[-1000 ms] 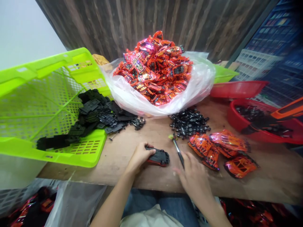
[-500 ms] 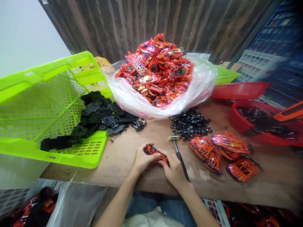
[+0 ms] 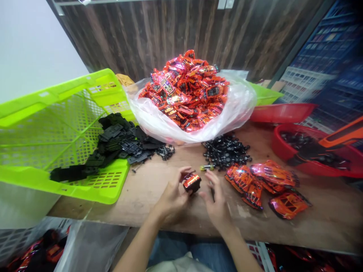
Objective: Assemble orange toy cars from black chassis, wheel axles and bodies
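My left hand (image 3: 171, 197) is closed around a small orange-and-black toy car (image 3: 192, 183), which is tilted up on end just above the table. Fingers apart, my right hand (image 3: 217, 204) is just right of the car and holds nothing. Behind that hand lies a hammer (image 3: 207, 167); its yellow head shows while most of the handle is covered. Beyond it is a heap of black wheels on axles (image 3: 226, 152). Several orange toy cars (image 3: 274, 174) rest to the right of my right hand.
A white plastic bag (image 3: 238, 107) piled with orange car bodies (image 3: 187, 90) stands at the back. Left is a lime-green crate (image 3: 110, 189) with black base plates (image 3: 113, 138). A red basin (image 3: 279, 149) at right holds wheel parts, with an orange-and-black tool (image 3: 344, 132) across it.
My right hand has let go of the toy car and opened to the right. The car has been turned up on end in my left hand. The view has tilted slightly upward.
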A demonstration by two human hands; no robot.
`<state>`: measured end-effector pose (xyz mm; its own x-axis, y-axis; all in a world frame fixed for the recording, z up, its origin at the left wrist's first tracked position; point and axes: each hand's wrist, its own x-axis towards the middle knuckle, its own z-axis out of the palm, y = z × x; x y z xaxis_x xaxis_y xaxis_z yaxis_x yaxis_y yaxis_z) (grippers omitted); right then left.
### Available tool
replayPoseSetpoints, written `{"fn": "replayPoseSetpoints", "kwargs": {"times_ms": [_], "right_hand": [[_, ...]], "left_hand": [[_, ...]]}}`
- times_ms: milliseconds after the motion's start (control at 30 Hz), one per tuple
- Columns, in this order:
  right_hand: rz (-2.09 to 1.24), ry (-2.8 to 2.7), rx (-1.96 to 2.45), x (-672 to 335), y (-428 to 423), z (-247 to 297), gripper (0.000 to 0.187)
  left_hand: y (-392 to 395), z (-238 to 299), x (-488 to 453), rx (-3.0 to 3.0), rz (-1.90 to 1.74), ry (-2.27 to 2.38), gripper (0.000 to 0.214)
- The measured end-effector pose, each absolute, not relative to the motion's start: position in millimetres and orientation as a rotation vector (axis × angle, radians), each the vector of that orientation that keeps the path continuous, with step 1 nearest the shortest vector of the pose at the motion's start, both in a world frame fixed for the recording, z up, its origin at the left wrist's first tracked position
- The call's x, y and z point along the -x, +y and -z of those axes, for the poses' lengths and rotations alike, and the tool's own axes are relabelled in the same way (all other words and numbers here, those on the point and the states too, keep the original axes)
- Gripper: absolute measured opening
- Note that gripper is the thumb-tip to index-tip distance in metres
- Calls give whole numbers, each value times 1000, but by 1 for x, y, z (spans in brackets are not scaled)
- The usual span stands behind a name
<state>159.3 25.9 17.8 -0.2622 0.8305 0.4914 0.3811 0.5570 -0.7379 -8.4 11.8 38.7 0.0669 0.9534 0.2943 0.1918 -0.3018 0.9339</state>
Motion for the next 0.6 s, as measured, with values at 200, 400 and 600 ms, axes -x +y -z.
{"fn": "replayPoseSetpoints", "kwargs": {"times_ms": [200, 400, 600], "right_hand": [[-682, -2029, 847, -169, 40, -51, 24], [-454, -1938, 906, -149, 25, -38, 23], [-600, -2025, 1130, -233, -2, -53, 24]], "left_hand": [[-3, -50, 4, -1775, -1262, 1196, 43], [-14, -44, -6, -1762, -1354, 1423, 36], [6, -48, 22, -1799, -1074, 1439, 45]]}}
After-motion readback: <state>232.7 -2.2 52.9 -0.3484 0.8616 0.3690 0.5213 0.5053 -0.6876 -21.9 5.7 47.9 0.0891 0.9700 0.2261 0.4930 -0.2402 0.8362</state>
